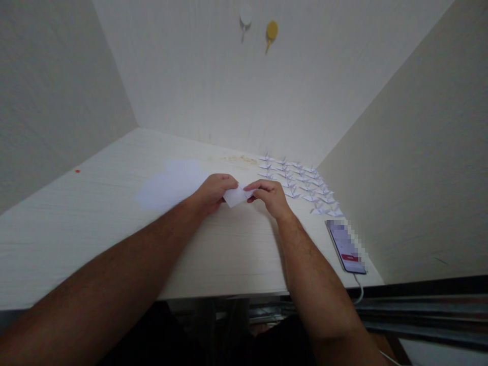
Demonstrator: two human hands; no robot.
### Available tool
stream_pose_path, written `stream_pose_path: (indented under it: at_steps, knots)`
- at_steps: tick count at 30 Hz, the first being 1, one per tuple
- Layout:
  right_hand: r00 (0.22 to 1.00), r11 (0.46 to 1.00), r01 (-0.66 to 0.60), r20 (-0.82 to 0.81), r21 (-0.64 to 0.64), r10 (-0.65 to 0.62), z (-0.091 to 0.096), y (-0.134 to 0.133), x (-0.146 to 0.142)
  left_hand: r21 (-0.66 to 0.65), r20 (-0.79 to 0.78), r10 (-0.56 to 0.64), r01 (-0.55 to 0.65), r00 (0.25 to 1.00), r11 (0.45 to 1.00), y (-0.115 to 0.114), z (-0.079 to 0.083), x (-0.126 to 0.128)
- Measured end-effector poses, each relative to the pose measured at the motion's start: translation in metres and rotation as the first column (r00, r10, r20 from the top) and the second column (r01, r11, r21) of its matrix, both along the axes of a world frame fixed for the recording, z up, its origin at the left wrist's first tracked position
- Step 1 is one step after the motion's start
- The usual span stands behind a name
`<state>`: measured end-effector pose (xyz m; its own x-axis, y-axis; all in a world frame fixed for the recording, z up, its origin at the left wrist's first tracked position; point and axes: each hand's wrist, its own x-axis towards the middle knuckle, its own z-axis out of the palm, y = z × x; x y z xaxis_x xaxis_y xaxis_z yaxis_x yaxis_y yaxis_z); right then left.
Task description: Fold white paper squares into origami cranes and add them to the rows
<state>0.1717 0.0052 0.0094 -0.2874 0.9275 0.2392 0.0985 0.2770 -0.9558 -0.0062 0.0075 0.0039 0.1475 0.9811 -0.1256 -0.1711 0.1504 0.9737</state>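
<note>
Between my two hands is a small folded piece of white paper (234,197), with a pointed lower corner, held above the desk. My left hand (216,192) pinches its left side, thumb on top and the other fingers mostly hidden beneath. On the right side, my right hand (270,195) grips the paper between thumb and fingertips. Beyond my right hand stand several white folded paper cranes (301,178) in rows. To the left of my left hand lie spread sheets of white paper (171,180), partly covered by my forearm.
A phone (346,246) with a lit screen and a white cable (359,290) lies at the desk's right edge. Walls enclose the desk (224,254) at the back and both sides. A white hook (245,18) and a yellow hook (272,31) are on the back wall.
</note>
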Motion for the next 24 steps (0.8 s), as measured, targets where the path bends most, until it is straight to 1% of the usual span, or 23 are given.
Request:
stream_pose_path:
  at_steps: [6, 12, 21, 24]
  knots:
    - [0.999, 0.999, 0.036, 0.035, -0.012, -0.035, 0.0004, -0.0006, -0.0015, -0.002, -0.011, 0.006, -0.006, 1.000, 1.000, -0.0006, 0.0004, 0.0001]
    - [0.997, 0.998, 0.043, 0.066, -0.037, -0.041, -0.0016, 0.0003, -0.0024, -0.007, -0.032, 0.015, -0.015, 0.999, 1.000, 0.0010, -0.0010, -0.0011]
    - [0.995, 0.998, 0.058, 0.078, -0.023, -0.056, -0.0054, 0.0027, -0.0012, 0.025, -0.027, -0.019, 0.019, 0.999, 0.999, -0.0014, 0.0013, -0.0020]
    - [0.995, 0.998, 0.060, 0.084, -0.032, -0.057, -0.0046, 0.0024, -0.0018, 0.024, -0.051, -0.024, 0.025, 0.998, 0.999, -0.0012, 0.0003, -0.0018]
